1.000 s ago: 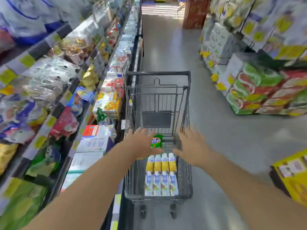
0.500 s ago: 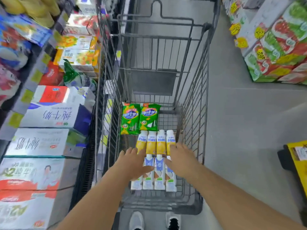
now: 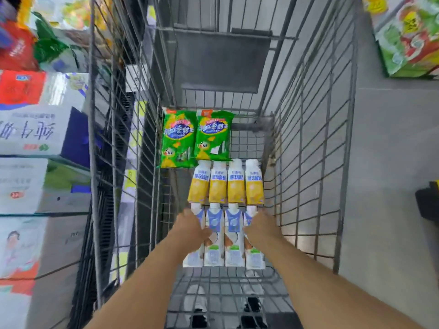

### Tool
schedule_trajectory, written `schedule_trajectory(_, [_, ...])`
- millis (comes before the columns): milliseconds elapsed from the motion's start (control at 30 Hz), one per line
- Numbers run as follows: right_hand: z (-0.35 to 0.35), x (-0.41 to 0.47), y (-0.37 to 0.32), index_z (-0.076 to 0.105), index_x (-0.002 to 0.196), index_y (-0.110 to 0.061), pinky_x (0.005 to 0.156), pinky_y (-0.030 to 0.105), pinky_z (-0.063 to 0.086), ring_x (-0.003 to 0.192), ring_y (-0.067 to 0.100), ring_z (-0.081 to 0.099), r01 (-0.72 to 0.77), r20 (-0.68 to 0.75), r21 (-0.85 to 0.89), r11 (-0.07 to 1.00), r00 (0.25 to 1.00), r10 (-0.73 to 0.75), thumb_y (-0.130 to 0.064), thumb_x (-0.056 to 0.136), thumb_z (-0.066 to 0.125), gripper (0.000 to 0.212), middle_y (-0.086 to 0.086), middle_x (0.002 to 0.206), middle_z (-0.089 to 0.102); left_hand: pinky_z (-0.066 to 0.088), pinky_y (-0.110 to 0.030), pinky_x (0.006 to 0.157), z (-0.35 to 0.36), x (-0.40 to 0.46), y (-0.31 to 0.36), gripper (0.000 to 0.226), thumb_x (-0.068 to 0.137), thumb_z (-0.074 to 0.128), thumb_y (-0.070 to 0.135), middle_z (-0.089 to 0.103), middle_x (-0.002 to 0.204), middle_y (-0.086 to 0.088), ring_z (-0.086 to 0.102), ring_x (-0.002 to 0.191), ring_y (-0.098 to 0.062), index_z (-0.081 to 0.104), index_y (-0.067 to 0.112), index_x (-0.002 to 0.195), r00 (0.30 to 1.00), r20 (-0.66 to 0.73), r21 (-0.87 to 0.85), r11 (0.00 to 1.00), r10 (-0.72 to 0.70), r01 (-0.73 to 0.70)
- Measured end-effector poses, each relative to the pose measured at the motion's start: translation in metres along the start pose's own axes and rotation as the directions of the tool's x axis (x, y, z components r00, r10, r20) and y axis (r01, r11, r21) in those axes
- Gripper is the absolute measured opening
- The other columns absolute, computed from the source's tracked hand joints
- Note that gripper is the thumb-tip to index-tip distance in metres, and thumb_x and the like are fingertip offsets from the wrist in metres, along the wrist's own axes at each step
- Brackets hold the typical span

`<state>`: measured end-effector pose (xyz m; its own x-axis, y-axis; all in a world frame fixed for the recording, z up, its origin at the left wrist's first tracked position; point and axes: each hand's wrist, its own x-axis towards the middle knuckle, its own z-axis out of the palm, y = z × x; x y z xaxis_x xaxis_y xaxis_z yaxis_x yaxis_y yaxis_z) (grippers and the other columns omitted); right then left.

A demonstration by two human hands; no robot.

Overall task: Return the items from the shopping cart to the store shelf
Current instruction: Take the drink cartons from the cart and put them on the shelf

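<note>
I look down into a grey wire shopping cart [image 3: 308, 138]. On its floor lie two green snack bags [image 3: 194, 138], then a row of several yellow-and-white drink cartons [image 3: 225, 184], then nearest me a row of several blue-and-white drink cartons [image 3: 224, 236]. My left hand [image 3: 192, 225] rests on the leftmost blue-and-white carton. My right hand [image 3: 261, 225] rests on the rightmost one. Both hands press against the outer cartons of that row, fingers pointing away from me. Whether either hand has a firm grip is not visible.
The store shelf on the left holds large white milk boxes [image 3: 31, 131] and a red-topped box [image 3: 21, 86], close against the cart's left wall. Stacked green and red packs [image 3: 408, 39] stand at the far right. My shoes [image 3: 198, 302] show under the cart. Grey floor lies on the right.
My head has tilted further down and closer to the cart. Both hands have dropped from above the cart onto the outer blue-and-white cartons.
</note>
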<state>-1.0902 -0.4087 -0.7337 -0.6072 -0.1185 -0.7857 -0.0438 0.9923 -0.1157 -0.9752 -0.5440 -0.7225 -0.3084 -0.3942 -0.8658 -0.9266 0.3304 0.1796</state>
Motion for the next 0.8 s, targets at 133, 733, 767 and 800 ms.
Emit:
schedule_trajectory(133, [0.012, 0.015, 0.001, 0.044, 0.129, 0.002, 0.088, 0.038, 0.05, 0.12, 0.037, 0.057, -0.083, 0.005, 0.117, 0.99, 0.997, 0.083, -0.019, 0.093, 0.062, 0.046, 0.02, 0.133, 0.054, 0.051, -0.041, 0.094, 0.007, 0.014, 0.0, 0.084, 0.089, 0.066, 0.043, 0.036, 0.144, -0.017, 0.051, 0.121, -0.032, 0.021, 0.001, 0.146, 0.996, 0.019, -0.153, 0.984, -0.09, 0.092])
schedule_trajectory(733, [0.005, 0.001, 0.007, 0.045, 0.125, -0.004, 0.073, 0.029, 0.043, 0.112, 0.031, 0.061, 0.106, -0.01, 0.095, 0.99, 0.994, -0.106, -0.022, 0.076, 0.082, 0.064, 0.01, 0.119, 0.059, 0.042, -0.027, 0.063, -0.004, 0.003, -0.006, 0.064, 0.085, 0.074, 0.033, 0.054, 0.113, -0.008, 0.053, 0.089, -0.02, 0.037, 0.003, 0.128, 0.997, -0.016, -0.141, 0.988, -0.072, 0.069])
schedule_trajectory(767, [0.003, -0.001, 0.006, 0.046, 0.125, -0.005, 0.074, 0.029, 0.044, 0.11, 0.03, 0.061, 0.135, -0.012, 0.112, 0.985, 0.991, -0.134, -0.02, 0.076, 0.082, 0.063, 0.008, 0.118, 0.06, 0.042, -0.029, 0.065, -0.006, -0.001, -0.006, 0.064, 0.084, 0.075, 0.032, 0.054, 0.114, -0.009, 0.054, 0.092, -0.022, 0.038, 0.004, 0.127, 0.997, -0.032, -0.172, 0.984, -0.063, 0.057])
schedule_trajectory(800, [-0.002, -0.007, 0.001, 0.045, 0.126, -0.006, 0.074, 0.028, 0.042, 0.108, 0.029, 0.061, 0.154, -0.015, 0.121, 0.981, 0.988, -0.153, -0.021, 0.077, 0.082, 0.063, 0.007, 0.114, 0.059, 0.042, -0.029, 0.066, -0.009, -0.006, -0.005, 0.063, 0.083, 0.076, 0.031, 0.055, 0.115, -0.01, 0.055, 0.092, -0.023, 0.038, 0.005, 0.127, 0.998, -0.05, -0.198, 0.98, -0.048, 0.038])
